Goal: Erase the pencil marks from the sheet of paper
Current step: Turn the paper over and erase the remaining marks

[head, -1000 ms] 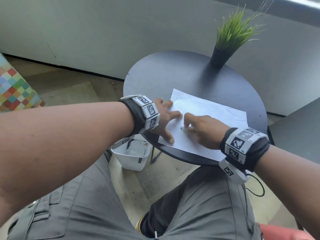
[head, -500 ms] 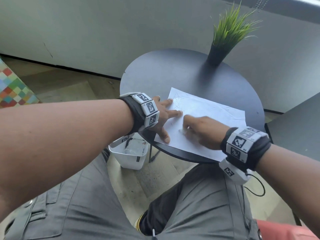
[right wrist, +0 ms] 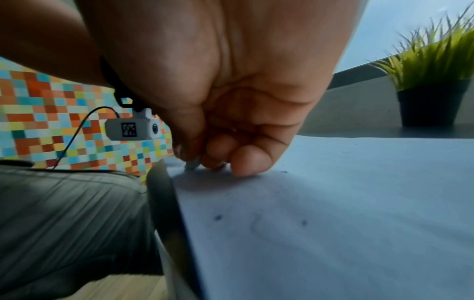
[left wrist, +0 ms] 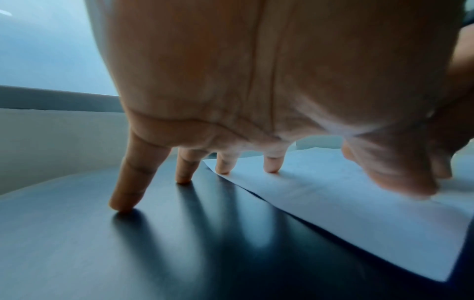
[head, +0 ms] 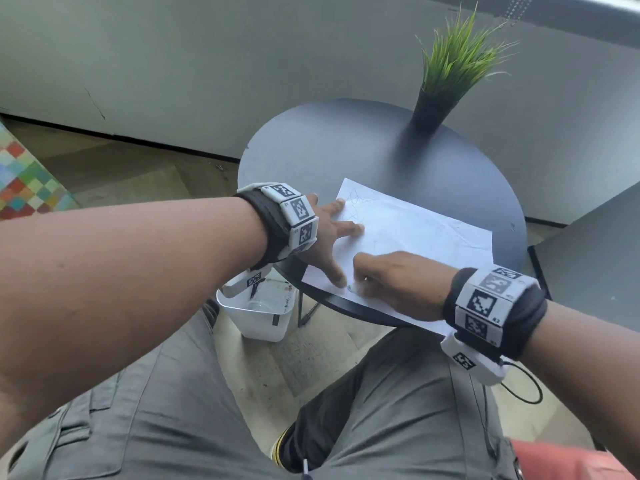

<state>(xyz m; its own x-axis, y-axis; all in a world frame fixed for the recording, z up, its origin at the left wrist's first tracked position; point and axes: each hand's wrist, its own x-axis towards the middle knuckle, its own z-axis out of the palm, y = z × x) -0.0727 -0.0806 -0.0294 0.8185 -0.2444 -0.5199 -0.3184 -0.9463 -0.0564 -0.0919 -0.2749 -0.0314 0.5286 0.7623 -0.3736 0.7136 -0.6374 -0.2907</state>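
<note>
A white sheet of paper (head: 415, 237) with faint pencil lines lies on the round dark table (head: 329, 147), its near edge over the table rim. My left hand (head: 332, 237) lies spread flat, two fingertips (left wrist: 271, 168) and the thumb pressing the sheet's left side, the other two on the table. My right hand (head: 391, 278) is curled beside the left thumb and pinches a small pale eraser (right wrist: 191, 165), its tip on the paper (right wrist: 333, 203) near the front edge. Dark specks lie on the sheet.
A potted green grass plant (head: 446, 74) stands at the table's far right edge. A white bin (head: 263, 313) sits on the floor under the table's left side. A second dark tabletop (head: 595, 258) is at the right. My knees are below the table's near rim.
My right hand has slid toward the near-left corner of the sheet, close to the left thumb. The left hand keeps pressing the paper in the same place.
</note>
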